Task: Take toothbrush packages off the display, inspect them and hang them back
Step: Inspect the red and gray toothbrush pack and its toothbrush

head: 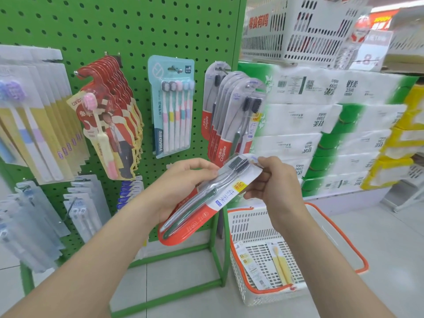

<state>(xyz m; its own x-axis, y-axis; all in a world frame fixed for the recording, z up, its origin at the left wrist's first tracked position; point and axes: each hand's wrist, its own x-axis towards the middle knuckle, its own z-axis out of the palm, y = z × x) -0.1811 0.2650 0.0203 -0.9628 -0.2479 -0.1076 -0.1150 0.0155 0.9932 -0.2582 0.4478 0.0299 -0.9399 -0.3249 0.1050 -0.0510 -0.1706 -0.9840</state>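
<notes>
At the middle of the view, in front of the green pegboard (137,31), a Colgate toothbrush package (220,198) lies slanted between both hands, its red foot toward 7 o'clock and its bristle end toward 1 o'clock. It is off the hooks and holds two brushes with dark bristles, one with a dark green handle.

The left hand (183,187) grips the package from the 9 o'clock side: the thumb lies on the front by the brush necks and the curled fingers go behind the card, mostly hidden. The right hand (275,180) pinches the top end between thumb and forefinger, while its lower fingers (249,192) curl in against the right edge by the yellow sticker.

Toward 12 o'clock from the held package, a row of matching Colgate packs (229,111) hangs on a peg. At 11 o'clock hangs a YIBAO five-brush pack (172,106), and at 10 o'clock a row of red packs (110,115). At 5 o'clock a white basket (238,226) with orange handles sits on the floor, with toothbrush packs inside. At 2 o'clock stand stacked tissue packs (321,134).
</notes>
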